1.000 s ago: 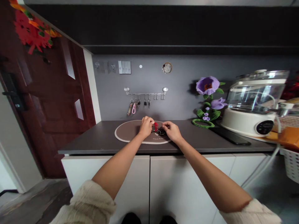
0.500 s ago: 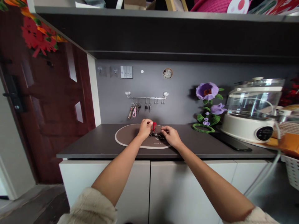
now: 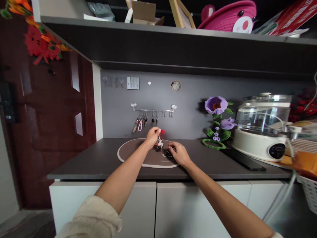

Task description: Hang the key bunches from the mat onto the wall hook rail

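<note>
My left hand point(image 3: 153, 137) pinches a bunch of keys point(image 3: 160, 142) by its red cord point(image 3: 162, 133). The keys hang tilted just over the brown oval mat point(image 3: 133, 152). To their right, my right hand point(image 3: 179, 153) is low over the mat, its fingers curled in. A dark key-like object point(image 3: 168, 154) lies by the right thumb; whether the fingertips grip anything is hidden. Behind the hands, a hook rail point(image 3: 154, 110) on the wall carries several hanging keys point(image 3: 145, 119) and a pink strap point(image 3: 140, 125).
On the right of the counter point(image 3: 81, 158) stand purple crafted flowers point(image 3: 216, 105), a black phone-like slab point(image 3: 245, 160) and a clear-walled appliance point(image 3: 257, 142) with a white base. A shelf point(image 3: 173, 29) overhangs everything. A dark red door point(image 3: 61, 109) is at the left.
My left hand has raised the keys by the red cord, so they now hang in view. My right hand stays close to the mat. The camera view has tilted upward a little.
</note>
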The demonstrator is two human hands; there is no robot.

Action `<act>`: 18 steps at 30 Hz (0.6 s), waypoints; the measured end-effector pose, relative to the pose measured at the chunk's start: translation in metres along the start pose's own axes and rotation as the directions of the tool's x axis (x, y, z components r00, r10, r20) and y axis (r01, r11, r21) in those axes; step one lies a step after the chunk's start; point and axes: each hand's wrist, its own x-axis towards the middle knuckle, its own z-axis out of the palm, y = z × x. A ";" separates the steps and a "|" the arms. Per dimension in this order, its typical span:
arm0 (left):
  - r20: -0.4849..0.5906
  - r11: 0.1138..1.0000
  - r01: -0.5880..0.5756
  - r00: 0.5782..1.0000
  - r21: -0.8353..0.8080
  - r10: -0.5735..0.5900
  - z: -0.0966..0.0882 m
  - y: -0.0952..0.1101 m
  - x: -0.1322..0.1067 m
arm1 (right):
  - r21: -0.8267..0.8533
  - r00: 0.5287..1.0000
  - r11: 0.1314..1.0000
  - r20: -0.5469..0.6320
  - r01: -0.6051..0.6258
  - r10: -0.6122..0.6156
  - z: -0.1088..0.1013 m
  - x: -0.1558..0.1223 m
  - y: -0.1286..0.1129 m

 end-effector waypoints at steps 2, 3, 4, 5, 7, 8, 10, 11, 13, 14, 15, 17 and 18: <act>0.012 1.000 -0.001 1.000 -0.016 0.001 0.001 0.002 0.005 | -0.018 1.000 1.000 0.004 0.005 -0.005 0.000 0.000 0.001; 0.020 1.000 0.002 1.000 -0.028 -0.001 0.002 0.002 0.007 | -0.027 1.000 1.000 0.005 0.007 -0.007 0.000 0.001 0.001; 0.029 0.999 0.007 1.000 -0.047 -0.006 0.002 0.002 0.008 | -0.035 1.000 0.999 0.005 0.007 -0.007 0.000 0.001 0.001; 0.038 0.997 0.016 0.999 -0.070 -0.013 0.001 0.001 0.009 | -0.043 1.000 0.999 0.006 0.007 -0.007 0.001 0.001 0.002; 0.061 0.992 0.035 0.998 -0.123 -0.028 0.001 -0.002 0.011 | -0.054 1.000 0.999 0.004 0.007 -0.007 0.001 0.001 0.003; 0.073 0.988 0.042 0.997 -0.145 -0.032 0.000 -0.004 0.011 | -0.054 1.000 0.998 0.001 0.007 -0.007 0.002 0.002 0.004; 0.096 0.983 0.052 0.995 -0.178 -0.035 0.000 -0.007 0.012 | -0.047 1.000 0.999 -0.009 0.004 -0.004 0.002 0.002 0.005; 0.104 0.980 0.057 0.994 -0.191 -0.037 -0.001 -0.008 0.012 | -0.039 1.000 0.999 -0.021 -0.001 0.000 0.002 0.002 0.005; 0.118 0.973 0.070 0.992 -0.220 -0.045 -0.001 -0.008 0.013 | -0.020 0.999 1.000 -0.046 -0.008 0.007 0.003 0.004 0.005; 0.124 0.968 0.079 0.991 -0.239 -0.050 -0.001 -0.007 0.013 | -0.012 0.998 1.000 -0.055 -0.002 0.001 0.003 0.005 0.004; 0.130 0.961 0.089 0.990 -0.262 -0.056 -0.002 -0.006 0.013 | -0.005 0.998 1.000 -0.061 0.012 -0.013 0.004 0.008 0.004; 0.140 0.941 0.110 0.988 -0.319 -0.068 -0.003 -0.004 0.014 | 0.007 0.996 0.999 -0.065 0.054 -0.053 0.006 0.017 0.002; 0.145 0.930 0.120 0.987 -0.348 -0.073 -0.004 -0.003 0.015 | 0.019 0.995 0.997 -0.068 0.070 -0.068 0.007 0.023 0.000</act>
